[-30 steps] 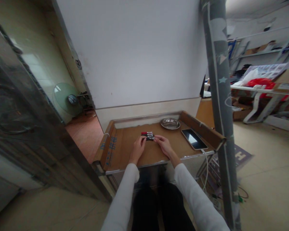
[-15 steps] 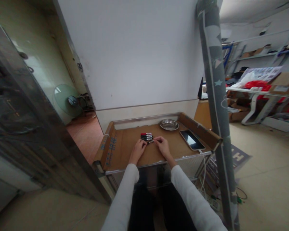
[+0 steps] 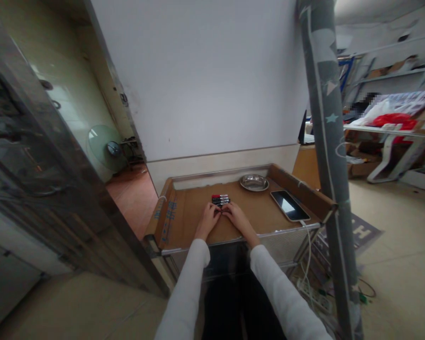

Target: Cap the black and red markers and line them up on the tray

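A red marker [image 3: 220,196] lies at the far side of a short row, with black markers [image 3: 221,201] side by side in front of it on a cardboard-lined cart top [image 3: 187,208]. At the near side of the row, my left hand [image 3: 208,218] is closed, its fingertips pinched at the left end of the nearest black marker. My right hand [image 3: 234,216] closes in from the right at that marker's other end. The fingertips of both hands nearly meet and cover most of this marker.
A round steel dish [image 3: 254,182] stands at the back right of the cart. A phone [image 3: 289,206] lies to the right, with a white cable [image 3: 308,245] running down over the front edge. Cardboard sides [image 3: 302,189] border the cart, and a wrapped pole [image 3: 331,156] stands on the right.
My hands have drawn closer together along the nearest marker, which their fingers now mostly hide. The whole view has shifted slightly, so the cart appears farther right.
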The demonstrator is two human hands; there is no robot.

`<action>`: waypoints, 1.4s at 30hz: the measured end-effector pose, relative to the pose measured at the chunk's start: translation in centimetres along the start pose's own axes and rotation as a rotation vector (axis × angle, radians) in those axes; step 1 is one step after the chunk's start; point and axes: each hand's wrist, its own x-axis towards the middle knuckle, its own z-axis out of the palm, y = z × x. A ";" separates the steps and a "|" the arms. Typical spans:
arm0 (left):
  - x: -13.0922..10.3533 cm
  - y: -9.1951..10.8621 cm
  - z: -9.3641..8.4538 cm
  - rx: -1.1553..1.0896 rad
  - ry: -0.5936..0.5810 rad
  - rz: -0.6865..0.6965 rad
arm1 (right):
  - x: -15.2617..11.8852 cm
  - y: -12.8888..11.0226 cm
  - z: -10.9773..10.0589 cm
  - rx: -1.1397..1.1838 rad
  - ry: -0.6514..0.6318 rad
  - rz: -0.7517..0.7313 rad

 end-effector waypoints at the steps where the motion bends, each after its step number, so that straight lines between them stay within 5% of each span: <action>1: 0.0 0.0 0.0 -0.007 -0.005 0.002 | -0.1 0.0 -0.1 -0.018 0.019 0.015; 9: -0.1 0.5 -0.3 0.045 0.028 -0.046 | -0.2 -0.6 -0.4 -0.145 0.024 0.064; 20: 0.1 2.1 -1.4 0.278 0.108 -0.110 | -0.2 -2.5 -0.7 -0.813 0.095 0.251; 29: -0.2 1.1 -2.0 0.680 0.221 -0.505 | -0.4 -0.6 -0.9 -0.852 0.114 0.449; 42: -1.0 -0.3 -2.0 0.509 0.249 -0.385 | 0.0 1.6 -1.1 -0.798 0.137 0.300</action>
